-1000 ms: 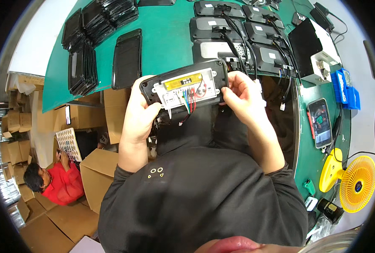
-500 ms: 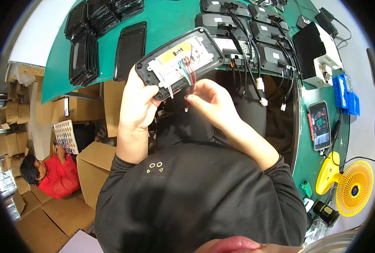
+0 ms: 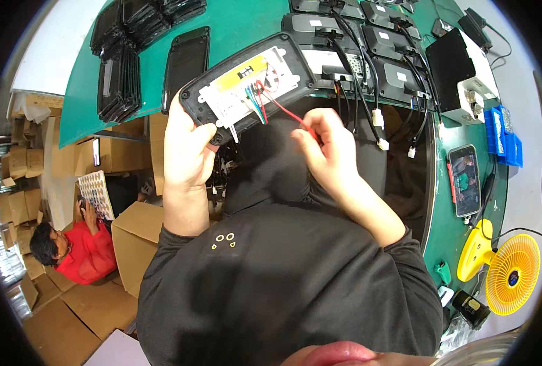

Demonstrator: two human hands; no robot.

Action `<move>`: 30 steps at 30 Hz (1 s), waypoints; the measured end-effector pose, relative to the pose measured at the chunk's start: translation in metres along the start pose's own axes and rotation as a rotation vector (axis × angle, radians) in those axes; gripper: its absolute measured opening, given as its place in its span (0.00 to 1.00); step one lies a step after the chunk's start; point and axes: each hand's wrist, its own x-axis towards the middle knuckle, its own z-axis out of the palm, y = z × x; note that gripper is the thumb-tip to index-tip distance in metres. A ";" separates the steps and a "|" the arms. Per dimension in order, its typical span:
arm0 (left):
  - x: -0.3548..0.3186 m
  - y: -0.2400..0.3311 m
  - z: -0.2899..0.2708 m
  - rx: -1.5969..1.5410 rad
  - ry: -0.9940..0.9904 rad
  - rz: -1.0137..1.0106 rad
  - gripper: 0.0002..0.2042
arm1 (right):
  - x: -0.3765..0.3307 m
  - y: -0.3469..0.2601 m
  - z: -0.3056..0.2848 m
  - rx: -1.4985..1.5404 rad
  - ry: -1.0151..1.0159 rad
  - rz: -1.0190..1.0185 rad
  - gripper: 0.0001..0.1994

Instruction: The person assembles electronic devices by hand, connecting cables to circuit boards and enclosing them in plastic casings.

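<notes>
left hand clamped on open black housing, frame centre-top | right hand pinches red wire | housing likely light, rigid; wires thin, fragile, best gripped by rim

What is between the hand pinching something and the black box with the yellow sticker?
A red wire stretches from the right hand up to the open black box. The head view shows it.

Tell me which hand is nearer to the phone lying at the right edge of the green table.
Right. The right hand, pinching a red wire, is closer to the phone. The left hand holds the open black device farther left.
</notes>
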 end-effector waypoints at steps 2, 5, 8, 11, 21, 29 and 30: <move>0.009 -0.001 0.003 0.061 0.043 0.019 0.34 | 0.000 -0.020 -0.016 0.031 0.049 -0.019 0.14; 0.005 -0.001 0.002 0.026 0.047 -0.029 0.37 | 0.011 -0.020 -0.039 0.021 -0.163 -0.485 0.13; 0.004 0.007 0.016 0.048 -0.031 -0.103 0.42 | 0.015 -0.039 -0.048 0.060 -0.120 -0.651 0.14; 0.001 0.000 0.015 0.014 -0.110 -0.188 0.42 | 0.011 -0.038 -0.058 0.038 -0.106 -0.700 0.10; 0.009 -0.016 0.028 0.020 -0.273 -0.299 0.39 | 0.003 -0.014 -0.063 0.476 -0.020 -0.207 0.02; 0.205 -0.002 0.053 0.934 -0.135 0.053 0.16 | 0.003 -0.015 -0.051 0.656 0.327 -0.084 0.08; 0.245 -0.014 0.040 1.345 -0.137 0.301 0.16 | 0.002 -0.018 -0.044 0.682 0.327 -0.074 0.08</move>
